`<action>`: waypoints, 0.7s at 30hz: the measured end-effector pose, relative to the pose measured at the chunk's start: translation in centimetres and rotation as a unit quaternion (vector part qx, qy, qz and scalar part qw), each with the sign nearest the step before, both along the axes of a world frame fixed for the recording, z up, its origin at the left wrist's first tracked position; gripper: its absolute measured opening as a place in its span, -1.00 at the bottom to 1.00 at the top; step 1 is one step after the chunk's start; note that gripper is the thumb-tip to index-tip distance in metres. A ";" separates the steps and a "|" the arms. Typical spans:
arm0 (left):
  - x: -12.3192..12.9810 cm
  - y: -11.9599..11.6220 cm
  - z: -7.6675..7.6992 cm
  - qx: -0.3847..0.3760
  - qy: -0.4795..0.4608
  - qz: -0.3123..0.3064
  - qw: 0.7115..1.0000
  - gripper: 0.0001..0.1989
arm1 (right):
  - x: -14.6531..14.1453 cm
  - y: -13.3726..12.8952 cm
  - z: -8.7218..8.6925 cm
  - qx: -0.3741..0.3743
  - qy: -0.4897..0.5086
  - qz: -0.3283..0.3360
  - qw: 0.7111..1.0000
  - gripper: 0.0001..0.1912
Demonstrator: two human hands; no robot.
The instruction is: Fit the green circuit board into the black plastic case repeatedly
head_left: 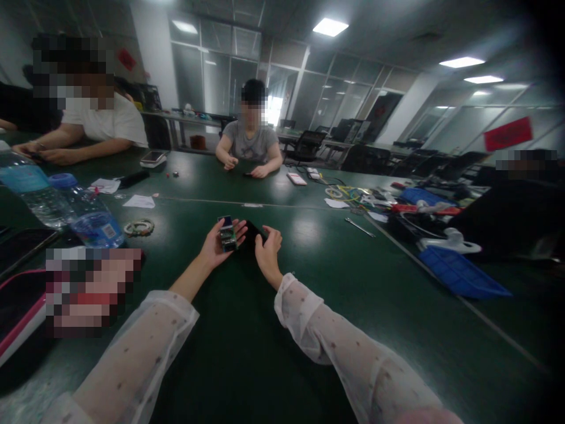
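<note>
In my left hand rests a small device with an exposed circuit board; its dark screen part faces up at the far end. The thumb lies along its edge and the fingers extend beneath and past its right side. My right hand, fingers curled, is around the near right side of a flat black piece. Its exact kind is too dark to make out. Both hands are close together above the dark green table, the two things side by side but apart.
Water bottles, a beaded bracelet and a pink pouch are on the left. To the right lie a metal tool, a blue tray and tangled cables. Other people sit around the table.
</note>
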State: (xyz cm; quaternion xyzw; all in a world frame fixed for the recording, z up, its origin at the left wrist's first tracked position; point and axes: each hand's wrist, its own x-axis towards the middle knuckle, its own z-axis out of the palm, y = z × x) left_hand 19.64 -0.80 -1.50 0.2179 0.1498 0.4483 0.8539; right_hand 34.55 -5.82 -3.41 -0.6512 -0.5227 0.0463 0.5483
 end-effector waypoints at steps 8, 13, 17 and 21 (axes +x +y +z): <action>-0.3 -0.3 0.1 0.040 -0.012 -0.018 0.999 -0.59 | -3.1 -3.0 1.4 0.116 -0.172 0.191 0.959 -0.51; -0.3 -0.9 0.5 0.066 -0.014 -0.051 0.996 -0.54 | -3.1 -3.0 1.3 0.086 -0.093 0.239 0.963 -0.52; -0.3 -1.1 0.7 0.087 -0.003 -0.072 0.994 -0.55 | -3.3 -3.0 1.4 0.037 0.055 0.274 0.960 -0.50; -0.3 -0.9 0.2 0.112 0.013 -0.091 0.989 -0.56 | -3.8 -2.6 1.1 0.002 0.198 0.289 0.937 -0.54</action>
